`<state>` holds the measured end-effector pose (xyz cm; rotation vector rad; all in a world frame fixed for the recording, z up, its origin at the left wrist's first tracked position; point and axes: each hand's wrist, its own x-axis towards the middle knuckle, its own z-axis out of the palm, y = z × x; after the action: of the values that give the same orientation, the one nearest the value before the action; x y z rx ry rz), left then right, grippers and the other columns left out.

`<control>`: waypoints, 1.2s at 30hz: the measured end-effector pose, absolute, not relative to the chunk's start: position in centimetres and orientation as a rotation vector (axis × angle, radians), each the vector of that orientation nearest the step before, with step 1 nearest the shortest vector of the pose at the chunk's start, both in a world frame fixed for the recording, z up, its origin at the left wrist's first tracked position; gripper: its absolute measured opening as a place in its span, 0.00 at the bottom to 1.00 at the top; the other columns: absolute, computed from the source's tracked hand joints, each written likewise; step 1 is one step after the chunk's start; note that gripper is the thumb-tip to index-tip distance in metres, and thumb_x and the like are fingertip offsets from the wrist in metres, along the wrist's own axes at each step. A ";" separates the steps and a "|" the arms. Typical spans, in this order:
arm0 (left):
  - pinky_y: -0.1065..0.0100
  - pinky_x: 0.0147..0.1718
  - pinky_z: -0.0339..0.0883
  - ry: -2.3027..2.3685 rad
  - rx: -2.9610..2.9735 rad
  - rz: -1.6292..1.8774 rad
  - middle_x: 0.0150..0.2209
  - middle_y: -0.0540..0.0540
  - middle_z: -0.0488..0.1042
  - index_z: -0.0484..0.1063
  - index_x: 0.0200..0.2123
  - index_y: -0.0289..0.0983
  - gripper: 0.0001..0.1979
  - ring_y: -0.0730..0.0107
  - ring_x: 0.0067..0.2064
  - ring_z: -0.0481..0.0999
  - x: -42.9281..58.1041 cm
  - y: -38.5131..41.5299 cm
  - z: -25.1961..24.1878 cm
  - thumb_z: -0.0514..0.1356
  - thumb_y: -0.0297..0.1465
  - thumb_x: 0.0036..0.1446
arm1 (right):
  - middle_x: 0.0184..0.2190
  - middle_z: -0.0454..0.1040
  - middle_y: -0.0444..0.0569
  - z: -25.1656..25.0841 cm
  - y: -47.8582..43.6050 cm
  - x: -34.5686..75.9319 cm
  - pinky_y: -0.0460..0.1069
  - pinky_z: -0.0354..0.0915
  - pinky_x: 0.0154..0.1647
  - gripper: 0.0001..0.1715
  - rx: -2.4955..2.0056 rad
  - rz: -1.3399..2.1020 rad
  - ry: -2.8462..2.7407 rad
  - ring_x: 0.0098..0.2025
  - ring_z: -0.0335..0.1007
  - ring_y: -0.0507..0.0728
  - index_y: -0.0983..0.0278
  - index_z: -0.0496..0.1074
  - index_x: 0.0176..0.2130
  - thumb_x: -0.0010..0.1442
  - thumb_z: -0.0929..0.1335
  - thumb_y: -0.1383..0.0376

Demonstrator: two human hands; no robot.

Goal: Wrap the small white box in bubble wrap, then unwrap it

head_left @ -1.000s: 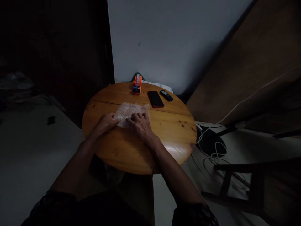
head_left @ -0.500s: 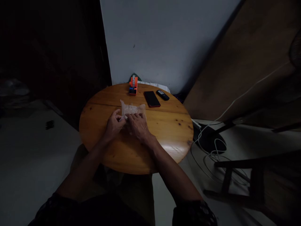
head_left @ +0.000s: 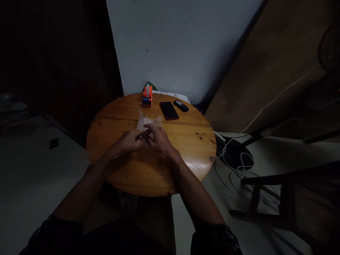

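A piece of crinkled, clear plastic wrap (head_left: 142, 123) lies on the round wooden table (head_left: 127, 177), its far corners sticking up. My left hand (head_left: 130, 139) is closed at the wrap's near edge, fingertips pinched together; whatever is between them is hidden. My right hand (head_left: 159, 139) comes in from the other side over the wrap, forefinger reaching across toward the left fingertips and the other fingers bent. The two hands meet there, and I cannot make out what the right fingers grip. Both hands cover the near part of the wrap.
An orange tape dispenser (head_left: 147, 95) stands at the table's back. To its right lie a dark phone (head_left: 169, 110) with a red edge and a small black handset (head_left: 181, 105). White cables (head_left: 241, 170) coil on the floor at right, near a dark wooden stool (head_left: 265, 198).
My left hand has turned so its back faces up, fingertips now against the right hand's. The right hand has lifted its forefinger off the wrap. The view has shifted slightly.
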<state>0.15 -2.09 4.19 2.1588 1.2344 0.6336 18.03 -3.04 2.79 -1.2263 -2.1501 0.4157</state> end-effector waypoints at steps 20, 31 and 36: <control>0.56 0.49 0.66 1.196 2.626 0.927 0.39 0.42 0.75 0.77 0.35 0.37 0.09 0.56 0.44 0.71 0.5 -1.6 0.8 0.57 0.29 0.53 | 0.51 0.75 0.58 4.2 -5.1 22.0 0.54 0.67 0.48 0.25 -1.863 0.468 -1.875 0.46 0.75 0.61 0.65 0.71 0.53 0.60 0.71 0.55; 0.55 0.48 0.68 1.151 2.678 1.096 0.42 0.42 0.75 0.78 0.42 0.37 0.13 0.55 0.44 0.71 0.6 -1.7 -0.5 0.57 0.28 0.56 | 0.46 0.79 0.59 3.0 -4.6 20.6 0.55 0.67 0.50 0.42 -2.077 0.572 -1.787 0.51 0.75 0.67 0.69 0.58 0.65 0.61 0.69 0.49; 0.55 0.49 0.67 1.149 2.680 1.110 0.41 0.42 0.76 0.77 0.42 0.37 0.12 0.56 0.45 0.71 0.6 -1.8 -0.4 0.57 0.28 0.56 | 0.42 0.79 0.52 1.8 -3.6 20.1 0.52 0.68 0.45 0.41 -2.002 0.623 -1.678 0.43 0.76 0.60 0.66 0.58 0.66 0.58 0.71 0.62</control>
<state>0.56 -1.85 -0.44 2.6804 1.1494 1.1104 20.12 -3.59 1.76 -2.0022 -1.6782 0.6230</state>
